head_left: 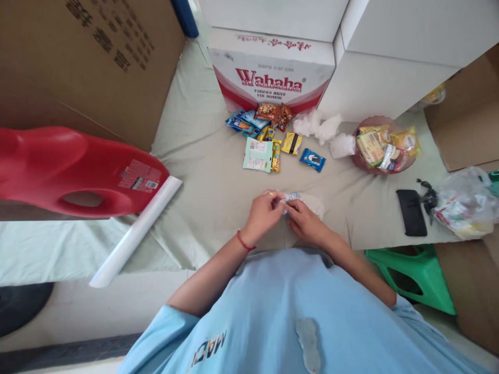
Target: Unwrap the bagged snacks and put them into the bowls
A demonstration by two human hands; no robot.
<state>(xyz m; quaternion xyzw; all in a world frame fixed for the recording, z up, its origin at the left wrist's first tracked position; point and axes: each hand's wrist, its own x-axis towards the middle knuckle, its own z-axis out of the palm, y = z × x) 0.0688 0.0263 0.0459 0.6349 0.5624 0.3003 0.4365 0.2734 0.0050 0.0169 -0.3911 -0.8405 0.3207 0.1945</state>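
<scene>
My left hand (265,210) and my right hand (306,221) meet over the cloth-covered surface (206,182), close to my chest. Both have their fingers pinched on a small pale snack packet (291,196) held between them. A crumpled white tissue (314,203) lies just behind the right hand. Farther out lies a scatter of small snack packets (260,132), among them a pale green sachet (258,155), a yellow packet (291,143) and a blue cookie packet (312,159).
A Wahaha carton (268,72) and white boxes (390,57) stand at the back. A pink bowl of snacks (384,148), crumpled tissues (322,127), a black phone (411,212), keys and a plastic bag (465,202) lie right. A red jug (74,171), white roll (136,231) and cardboard box (86,62) are left; a green stool (413,275) is lower right.
</scene>
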